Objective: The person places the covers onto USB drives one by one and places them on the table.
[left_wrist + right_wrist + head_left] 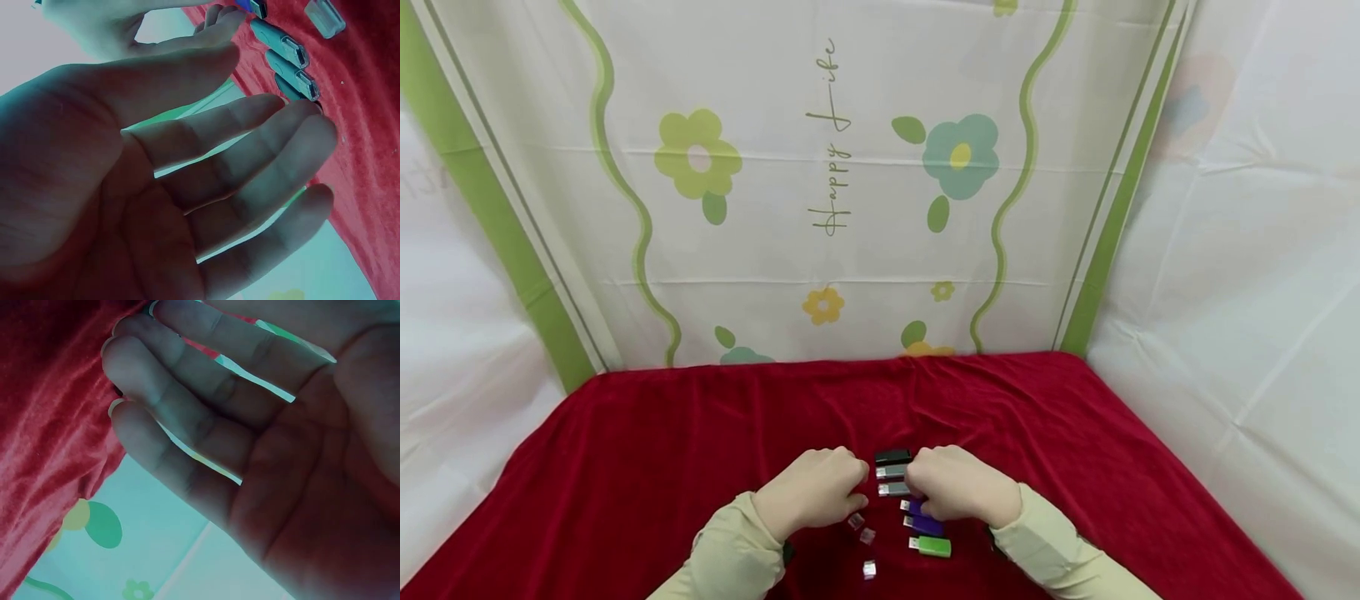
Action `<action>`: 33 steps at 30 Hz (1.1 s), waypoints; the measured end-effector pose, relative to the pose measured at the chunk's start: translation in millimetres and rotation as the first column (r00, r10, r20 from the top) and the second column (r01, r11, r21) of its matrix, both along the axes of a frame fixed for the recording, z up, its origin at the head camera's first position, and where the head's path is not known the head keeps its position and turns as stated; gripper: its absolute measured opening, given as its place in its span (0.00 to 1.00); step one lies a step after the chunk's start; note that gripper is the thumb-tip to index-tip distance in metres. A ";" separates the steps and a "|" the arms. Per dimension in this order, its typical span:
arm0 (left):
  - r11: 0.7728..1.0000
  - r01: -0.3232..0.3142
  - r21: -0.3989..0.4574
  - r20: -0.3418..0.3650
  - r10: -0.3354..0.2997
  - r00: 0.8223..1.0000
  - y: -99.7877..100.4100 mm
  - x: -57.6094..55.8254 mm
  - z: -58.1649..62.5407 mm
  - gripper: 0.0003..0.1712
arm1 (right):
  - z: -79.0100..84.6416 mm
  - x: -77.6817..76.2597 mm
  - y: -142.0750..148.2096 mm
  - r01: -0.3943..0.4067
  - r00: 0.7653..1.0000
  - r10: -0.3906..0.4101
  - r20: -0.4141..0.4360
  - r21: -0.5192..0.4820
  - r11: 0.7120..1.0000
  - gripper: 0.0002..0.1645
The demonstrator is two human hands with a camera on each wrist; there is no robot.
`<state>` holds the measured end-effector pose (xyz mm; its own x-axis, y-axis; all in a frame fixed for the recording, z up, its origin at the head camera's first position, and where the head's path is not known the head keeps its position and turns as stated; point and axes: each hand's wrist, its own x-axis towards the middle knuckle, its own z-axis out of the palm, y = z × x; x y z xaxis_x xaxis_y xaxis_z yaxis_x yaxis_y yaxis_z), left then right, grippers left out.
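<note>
A column of USB sticks lies on the red cloth in the head view: a black one, two grey ones, two purple ones and a green one. My right hand is over the right ends of the grey and upper purple sticks, partly hiding them. Its fingers are loosely bent, and nothing shows in the palm. Left of the column, my left hand hovers with relaxed fingers and nothing in them. Small clear caps lie beside and below it.
Red velvet cloth covers the table, with soft folds toward the back. A white curtain with printed flowers hangs behind it, and white sheets stand at both sides.
</note>
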<state>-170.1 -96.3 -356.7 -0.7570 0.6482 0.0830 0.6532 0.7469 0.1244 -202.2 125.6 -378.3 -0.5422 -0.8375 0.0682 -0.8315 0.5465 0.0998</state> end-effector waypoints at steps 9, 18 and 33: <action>1.000 -0.010 -0.004 0.008 0.010 1.000 -1.2 -0.6 -2.8 0.14 | -4.8 4.4 -4.2 -0.011 0.999 0.011 -0.039 0.006 1.000 0.25; 1.000 -0.013 -0.016 0.008 0.013 1.000 -0.7 -1.6 -3.7 0.15 | -5.1 3.4 -4.8 -0.010 0.999 0.011 -0.051 0.030 0.999 0.27; 0.997 0.070 -0.041 0.007 -0.069 0.998 3.5 1.7 -7.1 0.15 | 17.5 6.5 -0.2 -0.028 0.999 0.028 0.015 -0.016 0.999 0.23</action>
